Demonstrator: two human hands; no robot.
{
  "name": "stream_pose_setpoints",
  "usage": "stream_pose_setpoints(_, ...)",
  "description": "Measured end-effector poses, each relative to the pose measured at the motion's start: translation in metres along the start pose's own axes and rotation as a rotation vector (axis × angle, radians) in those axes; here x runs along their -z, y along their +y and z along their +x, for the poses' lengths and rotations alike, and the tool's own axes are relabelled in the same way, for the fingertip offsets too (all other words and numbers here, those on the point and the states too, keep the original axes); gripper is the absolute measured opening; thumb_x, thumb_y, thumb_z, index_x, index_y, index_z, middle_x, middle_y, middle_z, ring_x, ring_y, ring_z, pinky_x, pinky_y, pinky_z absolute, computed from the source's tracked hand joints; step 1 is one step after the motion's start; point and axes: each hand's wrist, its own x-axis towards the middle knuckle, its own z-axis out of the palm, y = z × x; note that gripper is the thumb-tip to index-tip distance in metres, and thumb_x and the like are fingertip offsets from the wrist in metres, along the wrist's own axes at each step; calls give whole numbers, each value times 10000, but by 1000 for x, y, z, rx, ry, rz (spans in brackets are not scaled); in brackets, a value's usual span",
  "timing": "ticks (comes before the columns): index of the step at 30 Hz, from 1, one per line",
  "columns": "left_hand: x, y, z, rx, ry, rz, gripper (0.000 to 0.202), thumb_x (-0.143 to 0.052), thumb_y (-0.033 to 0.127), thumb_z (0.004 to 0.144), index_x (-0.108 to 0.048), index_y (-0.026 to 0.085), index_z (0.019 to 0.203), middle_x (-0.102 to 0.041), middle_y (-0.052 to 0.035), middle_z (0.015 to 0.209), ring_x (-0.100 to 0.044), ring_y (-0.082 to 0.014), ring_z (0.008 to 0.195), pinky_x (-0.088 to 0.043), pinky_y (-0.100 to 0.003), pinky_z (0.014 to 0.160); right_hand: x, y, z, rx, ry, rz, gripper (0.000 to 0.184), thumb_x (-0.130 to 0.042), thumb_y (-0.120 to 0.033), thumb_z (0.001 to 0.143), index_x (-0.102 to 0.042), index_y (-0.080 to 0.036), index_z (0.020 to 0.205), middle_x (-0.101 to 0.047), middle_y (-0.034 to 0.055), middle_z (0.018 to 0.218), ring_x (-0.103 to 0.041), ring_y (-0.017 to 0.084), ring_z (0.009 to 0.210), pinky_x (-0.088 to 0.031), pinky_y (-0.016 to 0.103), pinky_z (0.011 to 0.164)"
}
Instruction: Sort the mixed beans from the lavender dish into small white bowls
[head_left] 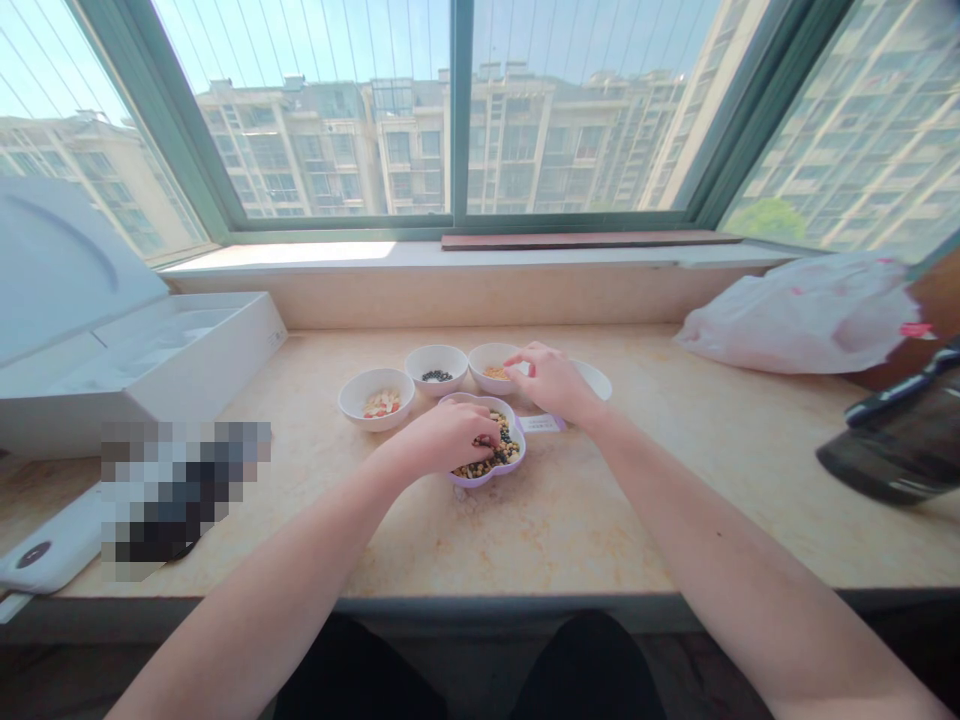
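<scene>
My left hand (454, 440) reaches into a purple-rimmed, lobed bowl (491, 480) of mixed beans (512, 447). Its fingers are curled together among the beans; what they hold is too small to name. Over the right edge of a white bowl (480, 385) with small yellow grains (495, 372) is my right hand (551, 382). Thumb and forefinger come close together there, and anything between them cannot be made out. A white bowl (436, 360) with black beans (437, 376) stands beside it. Further left, another white bowl (360, 390) holds pale and reddish pieces (381, 403).
Partly behind my right hand lies a white dish (596, 378). An opened white box (202, 350) and a white-handled object (52, 550) are on the left. A plastic bag (802, 315) and a dark transparent container (892, 450) stand right. The window sill (322, 257) runs behind.
</scene>
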Motion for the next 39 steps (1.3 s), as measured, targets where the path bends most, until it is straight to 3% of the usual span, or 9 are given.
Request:
stream_pose_setpoints(10, 0, 3, 0, -30, 2, 33, 204, -610, 143, 903, -764, 197, 781, -707, -46, 881, -639, -198, 851, -459, -331, 827, 1, -2, -1, 21, -8, 20, 167, -656, -267, 939, -808, -203, 964, -693, 65, 973, -653, 183, 795, -492, 325, 840)
stream_pose_setpoints(16, -3, 6, 0, 1, 23, 6, 235, -637, 195, 893, -753, 232, 1094, -700, -49, 1029, -653, -201, 900, -476, -305, 788, 3, -5, -1, 6, -6, 22, 170, -654, -272, 940, -806, -203, 967, -686, 60, 936, -650, 189, 801, -490, 325, 830)
stream_pose_setpoints(23, -5, 7, 5, 16, -70, -3, 176, -599, 183, 932, -773, 208, 933, -706, -40, 931, -640, -193, 842, -437, -310, 744, 5, -9, -3, 25, -20, 25, 183, -641, -282, 940, -809, -212, 954, -685, 55, 950, -609, 163, 708, -488, 330, 801)
stream_pose_setpoints(27, -5, 6, 6, 15, -43, -8, 140, -637, 166, 896, -770, 195, 863, -705, -41, 865, -632, -197, 821, -425, -322, 756, 5, -9, -3, 44, -23, 24, 186, -640, -285, 939, -810, -211, 958, -677, 53, 921, -608, 165, 708, -488, 320, 777)
stream_pose_setpoints(32, -7, 1, 6, 29, -3, -6, 123, -658, 142, 875, -751, 199, 819, -719, -36, 916, -647, -215, 917, -426, -342, 850, 7, -11, -4, 58, -16, 28, 192, -631, -292, 947, -808, -217, 957, -685, 57, 921, -623, 174, 740, -498, 317, 785)
stream_pose_setpoints(39, -2, -2, 1, 99, 15, -46, 160, -555, 173, 965, -668, 188, 853, -705, -44, 1028, -615, -226, 997, -408, -380, 941, 10, -14, -6, 42, -6, 55, 171, -653, -282, 932, -810, -214, 939, -700, 56, 940, -620, 167, 719, -498, 318, 791)
